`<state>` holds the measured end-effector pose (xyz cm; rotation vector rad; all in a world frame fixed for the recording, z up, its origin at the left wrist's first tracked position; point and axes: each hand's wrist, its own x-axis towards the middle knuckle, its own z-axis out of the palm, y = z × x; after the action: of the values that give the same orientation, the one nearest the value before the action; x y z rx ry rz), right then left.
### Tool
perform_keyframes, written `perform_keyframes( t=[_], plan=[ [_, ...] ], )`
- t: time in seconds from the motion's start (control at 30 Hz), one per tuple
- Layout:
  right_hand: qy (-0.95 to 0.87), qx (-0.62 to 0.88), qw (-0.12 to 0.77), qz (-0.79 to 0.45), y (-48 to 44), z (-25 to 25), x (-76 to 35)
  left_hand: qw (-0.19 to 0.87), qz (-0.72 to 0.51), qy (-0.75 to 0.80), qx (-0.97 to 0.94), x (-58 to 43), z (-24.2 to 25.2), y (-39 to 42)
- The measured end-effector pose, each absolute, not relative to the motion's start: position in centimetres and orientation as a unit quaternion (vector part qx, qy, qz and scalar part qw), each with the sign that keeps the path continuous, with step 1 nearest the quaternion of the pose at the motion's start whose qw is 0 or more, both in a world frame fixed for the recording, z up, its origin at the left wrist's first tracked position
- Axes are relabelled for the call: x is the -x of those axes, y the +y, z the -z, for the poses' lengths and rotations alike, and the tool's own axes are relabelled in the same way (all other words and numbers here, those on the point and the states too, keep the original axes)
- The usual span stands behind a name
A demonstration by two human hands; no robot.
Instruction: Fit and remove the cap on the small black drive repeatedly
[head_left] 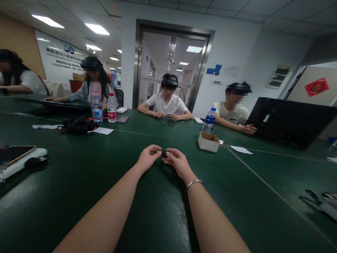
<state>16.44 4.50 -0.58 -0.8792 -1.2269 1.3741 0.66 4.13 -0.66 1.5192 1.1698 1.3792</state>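
Both my hands meet over the green table (159,206), straight ahead of me. Between them is a small black object (164,153), too small to name. My right hand (178,163) pinches its dark end between thumb and fingers, with a silver bracelet (194,184) on that wrist. Close against it, my left hand (149,156) is also pinched, with a tiny light-coloured bit (158,151) at its fingertips. Whether that bit belongs to the black object I cannot tell.
Beyond my hands stand an open cardboard box (208,143) and a blue-labelled bottle (209,121). Two bottles and a black cable bundle (79,125) lie left. A phone (19,154) is nearer left, a large monitor (290,122) right. Several people sit across the table.
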Motion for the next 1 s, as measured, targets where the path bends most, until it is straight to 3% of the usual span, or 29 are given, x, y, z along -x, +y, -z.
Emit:
perform_keyframes(
  t=[0.2,0.4,0.83,1.0],
  plan=[
    [-0.514,0.37,0.521,-0.572,4.51,0.5,-16.36,0.384,-0.5,0.529,-0.568,-0.75,0.8,4.2],
    [-0.503,0.373,0.524,-0.578,4.75,0.69,-16.33,0.373,-0.52,0.473,-0.606,-0.74,0.46,3.88],
    [-0.513,0.368,0.52,-0.575,4.8,0.81,-16.46,0.378,-0.514,0.534,-0.554,-0.89,0.8,4.34],
    [-0.513,0.369,0.522,-0.572,4.81,0.84,-16.51,0.295,-0.536,0.509,-0.606,-0.86,1.34,4.6]
  ],
)
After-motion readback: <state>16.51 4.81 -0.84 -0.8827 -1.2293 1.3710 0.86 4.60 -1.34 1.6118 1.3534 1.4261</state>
